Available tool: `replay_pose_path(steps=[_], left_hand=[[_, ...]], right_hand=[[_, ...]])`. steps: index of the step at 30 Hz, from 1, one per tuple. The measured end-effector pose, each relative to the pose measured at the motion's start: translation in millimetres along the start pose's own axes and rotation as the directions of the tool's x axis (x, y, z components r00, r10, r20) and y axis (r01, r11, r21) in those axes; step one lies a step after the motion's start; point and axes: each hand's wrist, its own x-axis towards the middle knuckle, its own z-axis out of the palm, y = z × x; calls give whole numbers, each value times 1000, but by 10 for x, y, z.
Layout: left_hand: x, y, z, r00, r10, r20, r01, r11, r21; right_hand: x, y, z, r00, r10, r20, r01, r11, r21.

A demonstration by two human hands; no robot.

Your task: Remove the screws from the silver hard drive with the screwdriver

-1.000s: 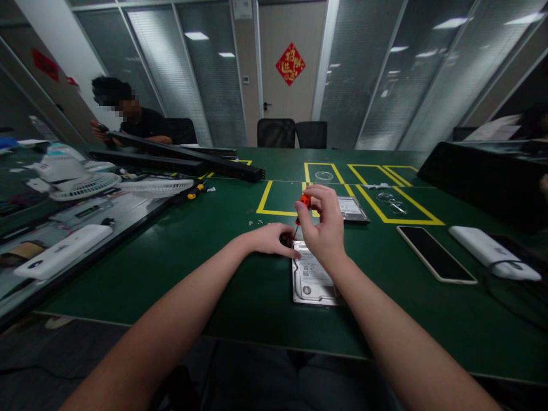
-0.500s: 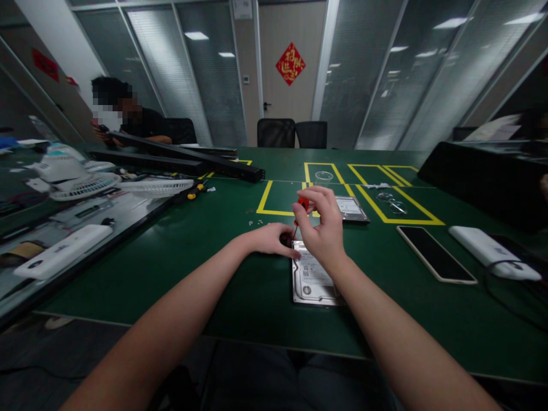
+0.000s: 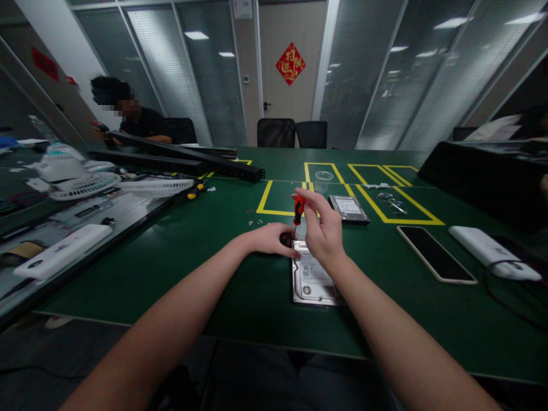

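A silver hard drive (image 3: 314, 279) with a white label lies flat on the green table in front of me. My left hand (image 3: 274, 240) grips its far left corner, the thumb on the top edge and the fingers curled beyond it, partly hidden. In my right hand (image 3: 324, 228) is a red and black screwdriver (image 3: 299, 211), held nearly upright by the handle. Its thin shaft points down at the drive's far left corner; the tip is hidden. Several tiny screws (image 3: 256, 222) lie left of the hands. A second hard drive (image 3: 349, 209) rests behind my right hand.
Yellow tape boxes mark the table (image 3: 192, 274). A clear plastic cup (image 3: 324, 181) and glasses (image 3: 391, 202) stand farther back. To the right lie a phone (image 3: 435, 254) and a white power bank (image 3: 492, 251). Fan parts (image 3: 85, 184) crowd the left, with a co-worker (image 3: 145, 123) beyond.
My right hand has shifted its fingers on the screwdriver, opening away from the handle so that more of it shows. The left hand and the drive have stayed put.
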Motion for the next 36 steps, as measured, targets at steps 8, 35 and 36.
replay_pose_path(steps=[8, 35, 36], left_hand=[[1, -13, -1, 1000, -5, 9, 6, 1000, -10], [-9, 16, -6, 1000, 1, 17, -1, 1000, -27], [-8, 13, -6, 1000, -1, 15, 1, 1000, -29]], right_hand=[[35, -57, 5, 998, -50, -40, 46, 995, -92], [37, -35, 29, 993, -64, -103, 59, 997, -49], [35, -31, 31, 992, -65, -110, 60, 997, -48]])
